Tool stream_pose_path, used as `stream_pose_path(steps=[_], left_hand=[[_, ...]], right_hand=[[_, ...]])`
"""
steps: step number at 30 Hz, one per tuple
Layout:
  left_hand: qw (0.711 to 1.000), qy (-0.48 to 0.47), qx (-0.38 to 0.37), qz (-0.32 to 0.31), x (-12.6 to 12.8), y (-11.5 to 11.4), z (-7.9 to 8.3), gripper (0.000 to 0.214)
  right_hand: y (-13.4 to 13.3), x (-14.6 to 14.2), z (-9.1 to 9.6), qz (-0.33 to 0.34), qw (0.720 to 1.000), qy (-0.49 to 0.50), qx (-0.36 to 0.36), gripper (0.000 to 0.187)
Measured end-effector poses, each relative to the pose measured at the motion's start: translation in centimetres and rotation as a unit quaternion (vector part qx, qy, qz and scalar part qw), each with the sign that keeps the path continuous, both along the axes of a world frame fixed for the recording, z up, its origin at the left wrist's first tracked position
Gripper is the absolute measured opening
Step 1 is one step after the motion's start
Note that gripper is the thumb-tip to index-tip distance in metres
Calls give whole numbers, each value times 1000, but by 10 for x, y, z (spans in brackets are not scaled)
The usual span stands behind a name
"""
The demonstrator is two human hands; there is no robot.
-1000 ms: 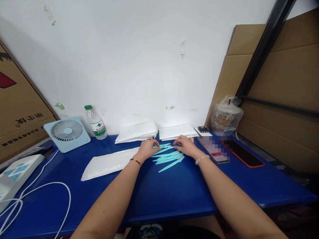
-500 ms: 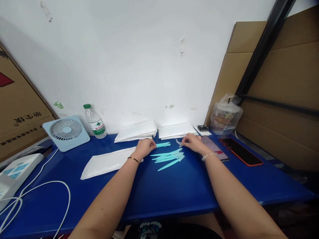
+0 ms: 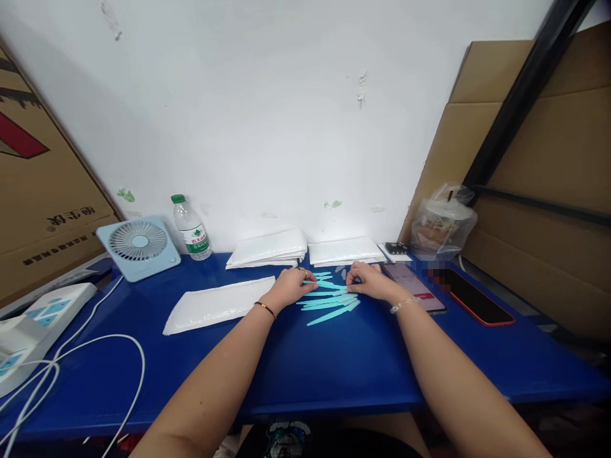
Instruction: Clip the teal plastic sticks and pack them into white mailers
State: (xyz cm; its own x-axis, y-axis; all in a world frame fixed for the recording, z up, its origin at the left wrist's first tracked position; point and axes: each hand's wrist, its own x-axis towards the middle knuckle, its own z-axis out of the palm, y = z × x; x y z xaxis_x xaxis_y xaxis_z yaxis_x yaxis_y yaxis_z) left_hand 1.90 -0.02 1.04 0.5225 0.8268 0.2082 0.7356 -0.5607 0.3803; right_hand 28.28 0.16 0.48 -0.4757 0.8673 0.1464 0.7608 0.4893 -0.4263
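Fingers hide both ends of a slim turquoise knife-shaped plastic piece (image 3: 330, 285), pinched between the left hand (image 3: 287, 287) and right hand (image 3: 372, 281), backs upward; forearms, cut off below, reach over the glossy blue worktop (image 3: 334, 362), near overlapping turquoise pieces (image 3: 333, 313).

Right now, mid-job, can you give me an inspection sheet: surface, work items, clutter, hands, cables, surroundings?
Surface: blue tabletop, glossy.
Work items: teal knife-shaped pieces lying loosely grouped; one white padded envelope flat to their left; two envelope stacks toward the wall.
Clutter: blue fan and bottle, left rear; lit phone, orange-edged phone and bagged cup, right.
Hands: left hand and right hand, fingers of both on one teal piece.
Cables: white cables looping at left, beside a power strip.
Surroundings: white wall behind, marked; cardboard on both sides.
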Motion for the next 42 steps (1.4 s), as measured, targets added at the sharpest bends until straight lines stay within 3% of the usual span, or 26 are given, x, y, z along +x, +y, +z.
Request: stream_pose_path(steps=[3,11,14,20,27,31,34,39,42], left_hand=[[1000,18,14,4,2,2,0,27],[995,22,25,99,-20,14,-2,30],[997,16,33,67,-19,13,-6,41],[999,27,4,-19,-10,12,-10,35],[997,-19,-43,-67,-4,2,-3,29],[996,-65,-50,-38,1,-10,10,35],[997,-50,-52,-33,4,-11,12,30],[998,-44,-44,17,-1,0,2,25],[999,-32,-44,8,-4,3,-5,27]], right_hand=[[0,-5,1,-9,999,17,25,12],[5,8,-2,-116,992,20,54,10],[-2,-4,2,-74,995,44,54,14],[-8,-33,0,8,1000,0,8,12],[-11,-19,10,64,996,24,-60,14],[-11,-16,14,39,984,141,-101,21],[-8,-15,13,29,973,188,-127,25],[5,1,0,-26,972,205,-114,28],[10,12,-7,-75,977,168,-103,26]])
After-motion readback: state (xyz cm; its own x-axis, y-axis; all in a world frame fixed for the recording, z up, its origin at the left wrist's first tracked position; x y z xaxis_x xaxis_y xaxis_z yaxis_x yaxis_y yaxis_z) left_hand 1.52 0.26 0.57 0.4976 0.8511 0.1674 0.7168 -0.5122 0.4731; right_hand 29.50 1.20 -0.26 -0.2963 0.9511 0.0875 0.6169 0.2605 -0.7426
